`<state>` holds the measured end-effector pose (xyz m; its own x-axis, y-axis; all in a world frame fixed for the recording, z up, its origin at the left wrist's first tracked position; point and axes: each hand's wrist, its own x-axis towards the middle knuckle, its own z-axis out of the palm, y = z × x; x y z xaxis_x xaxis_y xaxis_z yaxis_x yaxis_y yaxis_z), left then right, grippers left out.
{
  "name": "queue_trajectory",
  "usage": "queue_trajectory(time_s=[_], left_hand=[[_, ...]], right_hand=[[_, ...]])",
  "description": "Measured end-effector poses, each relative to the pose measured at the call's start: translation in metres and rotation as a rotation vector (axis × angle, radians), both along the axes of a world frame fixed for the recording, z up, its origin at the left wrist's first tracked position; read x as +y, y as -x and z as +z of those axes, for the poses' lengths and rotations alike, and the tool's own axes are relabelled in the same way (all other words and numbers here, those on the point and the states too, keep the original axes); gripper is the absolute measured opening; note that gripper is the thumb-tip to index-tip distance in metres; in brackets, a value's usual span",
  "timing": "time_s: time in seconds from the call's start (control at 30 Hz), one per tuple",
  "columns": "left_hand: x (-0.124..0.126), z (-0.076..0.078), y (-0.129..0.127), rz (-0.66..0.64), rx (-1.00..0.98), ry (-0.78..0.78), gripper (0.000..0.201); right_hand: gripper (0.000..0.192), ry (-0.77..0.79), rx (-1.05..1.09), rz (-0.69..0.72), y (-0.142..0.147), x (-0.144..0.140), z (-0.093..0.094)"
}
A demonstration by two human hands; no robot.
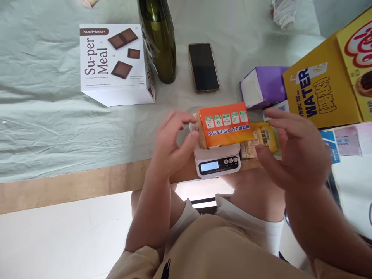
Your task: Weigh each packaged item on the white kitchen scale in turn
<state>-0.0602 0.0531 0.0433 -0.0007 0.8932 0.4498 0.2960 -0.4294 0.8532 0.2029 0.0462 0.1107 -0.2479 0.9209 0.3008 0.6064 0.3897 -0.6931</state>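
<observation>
An orange soap packet (pixel 225 124) rests on a small white digital kitchen scale (pixel 217 162) with a lit display. Its right end hangs past the scale's platform. Close to the packet's left end is my left hand (pixel 176 143), thumb and fingers apart and nothing in it. I cannot tell whether its fingertips touch the packet. My right hand (pixel 299 151) is to the right of the scale, slightly blurred, with its fingers spread and holding nothing. Between that hand and the scale lies a yellow packet (pixel 266 137), partly covered by the orange one.
Beyond the scale lie a black phone (pixel 204 68), a dark green bottle (pixel 159 42) and a white Su-per Meal box (pixel 116 62). At the right stand a purple box (pixel 267 85), a brown WATER carton (pixel 322 85) and a yellow box (pixel 359 58). The table's wooden edge (pixel 72 184) runs in front.
</observation>
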Motion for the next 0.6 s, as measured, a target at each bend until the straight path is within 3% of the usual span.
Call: queue_trajectory(time_s=[0.07, 0.17, 0.4, 0.5, 0.6], left_hand=[[0.0, -0.003, -0.001, -0.05, 0.072, -0.013, 0.034], [0.001, -0.005, -0.002, -0.078, 0.127, 0.01, 0.038], [0.004, -0.005, -0.003, -0.078, 0.083, -0.055, 0.035], [0.003, -0.007, -0.003, -0.064, 0.074, -0.041, 0.038], [0.001, -0.009, -0.001, -0.023, 0.051, -0.031, 0.043]], right_hand=[[0.048, -0.063, -0.175, 0.157, 0.005, 0.023, 0.015], [0.061, 0.049, -0.332, 0.356, 0.019, 0.054, 0.028], [0.095, -0.004, -0.882, 0.662, 0.049, 0.095, 0.023], [0.09, -0.009, -0.912, 0.705, 0.054, 0.1, 0.023], [0.095, 0.039, -0.815, 0.725, 0.055, 0.112, 0.037]])
